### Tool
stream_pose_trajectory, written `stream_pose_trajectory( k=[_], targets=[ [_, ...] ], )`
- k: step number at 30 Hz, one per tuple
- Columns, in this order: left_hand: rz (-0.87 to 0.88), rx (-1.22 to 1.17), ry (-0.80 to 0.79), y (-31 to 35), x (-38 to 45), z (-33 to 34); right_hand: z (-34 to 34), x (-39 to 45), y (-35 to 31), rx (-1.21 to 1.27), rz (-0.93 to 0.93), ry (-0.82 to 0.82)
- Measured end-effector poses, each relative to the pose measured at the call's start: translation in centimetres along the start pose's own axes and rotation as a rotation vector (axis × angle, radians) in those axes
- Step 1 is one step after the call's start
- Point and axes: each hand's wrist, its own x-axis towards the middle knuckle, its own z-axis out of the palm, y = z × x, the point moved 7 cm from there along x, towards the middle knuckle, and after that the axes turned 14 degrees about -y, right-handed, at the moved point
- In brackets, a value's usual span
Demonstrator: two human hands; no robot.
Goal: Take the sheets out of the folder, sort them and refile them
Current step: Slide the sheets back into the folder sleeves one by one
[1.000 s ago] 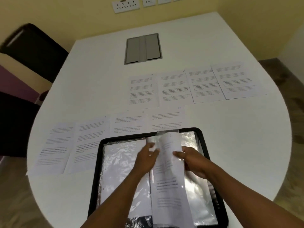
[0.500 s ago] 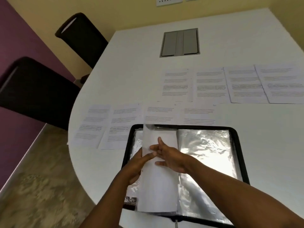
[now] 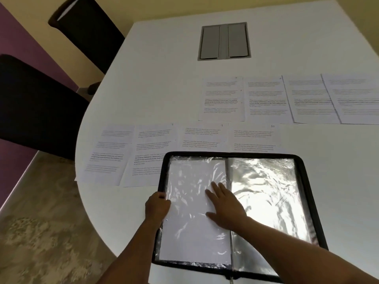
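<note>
On left page of folder [image 3: 303, 160]: sleeve [image 3: 192, 232] just turned flat, blank sheet inside; right hand [image 3: 225, 206] flat, pressing; left hand [image 3: 156, 208] gripping edge. Refiling under way.

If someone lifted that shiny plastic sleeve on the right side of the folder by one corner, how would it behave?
The plastic sleeve would probably flop and bend: its surface is already rippled and creased. It looks thin and see-through, so likely very light. The glare suggests a slick surface that fingers may slide on. It seems to be bound at the folder spine, so it should turn like a page.
</note>
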Motion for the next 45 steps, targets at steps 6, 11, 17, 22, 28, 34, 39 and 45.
stream_pose_trajectory(
  k=[6, 11, 17, 22, 28, 34, 39, 45],
  targets=[
    [0.193, 0.333, 0.172, 1.9, -0.5, 1.1, 1.4, 0.4, -0.6, 0.003, 0.025, 0.058],
    [0.349, 0.322, 0.276, 7.5, 0.7, 0.8, -3.0, 1.9, 1.0, 0.119, 0.069, 0.263],
    [0.470, 0.118, 0.207, 17.8, 5.4, 1.3, -12.2, 4.9, 7.0, 0.374, 0.186, 0.503],
    [0.479, 0.078, 0.144, 25.6, 11.1, 2.6, -17.8, 9.4, 13.0, 0.499, 0.267, 0.487],
    [0.407, 0.146, 0.151, 31.9, 17.3, 3.6, -22.8, 14.0, 18.3, 0.547, 0.367, 0.528],
    [0.147, 0.259, 0.132, 35.2, 22.5, 4.7, -23.7, 18.7, 19.9, 0.244, 0.364, 0.397],
    [0.036, 0.213, 0.101, 36.1, 25.0, 4.8, -23.8, 21.0, 19.9, 0.198, 0.349, 0.404],
    [0.184, 0.097, 0.122, 36.4, 25.7, 2.8, -24.1, 21.3, 20.5, 0.333, 0.337, 0.507]
  ],
)
